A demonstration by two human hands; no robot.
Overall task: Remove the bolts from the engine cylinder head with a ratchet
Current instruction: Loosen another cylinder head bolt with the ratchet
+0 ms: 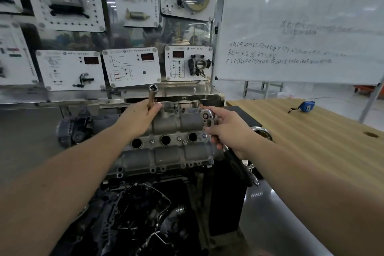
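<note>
Left hand fist-wrapped round the lower part of a long socket extension, fingers curled tight on it. The socket end points up, its open mouth showing above the fist, nothing seen inside it. Right hand grips the ratchet, thumb and fingers curled on the shaft just below the round head. The ratchet's black handle runs down and out past the heel of that hand. Ratchet head and extension are apart, not joined.

Cylinder head sits directly under and between both hands, grey cast metal on top of the engine. Three round plug wells in a row just below the left fist's wrist line; wells look dark, contents cannot be told. Small bolts still seated along the flange between and beside the wells, one close under the right hand's fingers.

Beyond the right hand: wooden table with a blue tape measure on it. Behind both hands: white training panels and a whiteboard with blurred writing.
</note>
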